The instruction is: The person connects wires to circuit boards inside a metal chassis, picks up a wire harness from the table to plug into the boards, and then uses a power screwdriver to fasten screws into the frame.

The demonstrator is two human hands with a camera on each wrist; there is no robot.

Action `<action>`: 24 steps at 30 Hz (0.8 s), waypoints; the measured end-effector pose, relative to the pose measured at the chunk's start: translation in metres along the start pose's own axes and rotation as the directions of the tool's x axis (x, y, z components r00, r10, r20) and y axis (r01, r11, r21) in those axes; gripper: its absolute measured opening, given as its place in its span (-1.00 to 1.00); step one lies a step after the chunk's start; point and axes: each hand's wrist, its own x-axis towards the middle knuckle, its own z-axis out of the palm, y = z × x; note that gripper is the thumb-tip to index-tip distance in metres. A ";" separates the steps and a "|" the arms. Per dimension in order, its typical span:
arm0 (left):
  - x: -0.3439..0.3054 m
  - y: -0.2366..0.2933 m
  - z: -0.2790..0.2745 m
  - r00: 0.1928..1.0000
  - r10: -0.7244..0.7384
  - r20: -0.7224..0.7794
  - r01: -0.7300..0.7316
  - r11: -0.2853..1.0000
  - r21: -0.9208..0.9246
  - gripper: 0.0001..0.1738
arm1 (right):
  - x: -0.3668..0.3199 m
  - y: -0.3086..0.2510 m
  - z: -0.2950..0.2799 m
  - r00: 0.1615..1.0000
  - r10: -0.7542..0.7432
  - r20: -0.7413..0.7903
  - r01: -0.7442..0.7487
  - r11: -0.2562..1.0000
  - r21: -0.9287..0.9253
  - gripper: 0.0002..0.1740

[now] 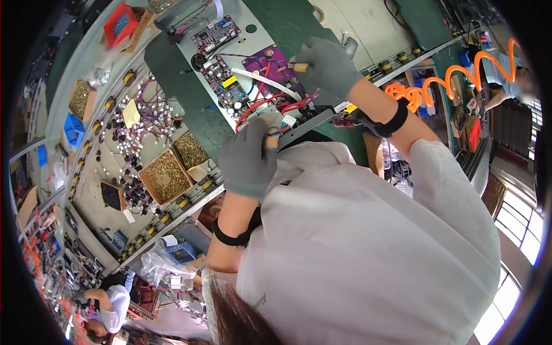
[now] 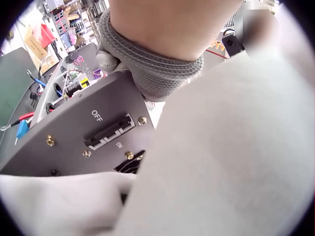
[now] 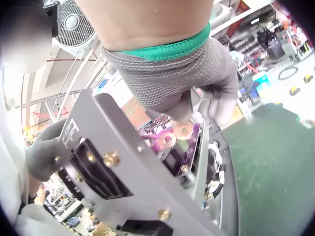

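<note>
A grey metal chassis (image 1: pixel 253 43) with a purple circuit board (image 1: pixel 268 62), other boards and red wires lies on a green mat (image 1: pixel 293 23). My gloved left hand (image 1: pixel 248 161) grips its near edge by the red wires. In the left wrist view the left hand (image 2: pixel 147 69) curls over the top of the side panel (image 2: pixel 69 147), above an OFF/ON switch (image 2: pixel 109 132). My gloved right hand (image 1: pixel 329 66) holds a tan-handled tool (image 1: pixel 299 67) over the purple board. In the right wrist view the right hand (image 3: pixel 197 73) hovers above the purple board (image 3: pixel 170 140); the tool is hidden there.
Open boxes of brass screws (image 1: pixel 167 175) and a spread of small wired connectors (image 1: pixel 144 121) lie left of the chassis. A red bin (image 1: pixel 121 23) and a blue bin (image 1: pixel 73 129) stand further left. An orange coiled hose (image 1: pixel 448 77) hangs at right. Another person (image 1: pixel 109 299) works at lower left.
</note>
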 end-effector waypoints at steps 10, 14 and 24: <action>0.008 0.002 0.012 0.996 0.040 0.075 -0.044 0.998 0.052 -0.79 | 0.001 0.008 0.003 0.981 0.026 0.192 -0.135 0.802 0.582 -0.82; 0.011 0.003 0.011 0.992 0.043 0.117 -0.048 0.998 0.040 -0.80 | -0.002 0.017 0.012 0.980 0.071 0.186 -0.187 0.647 0.739 -0.78; 0.008 0.005 0.010 0.991 0.043 0.129 -0.048 0.998 0.033 -0.70 | -0.005 0.021 0.016 0.979 0.027 0.201 -0.159 0.719 0.677 -0.75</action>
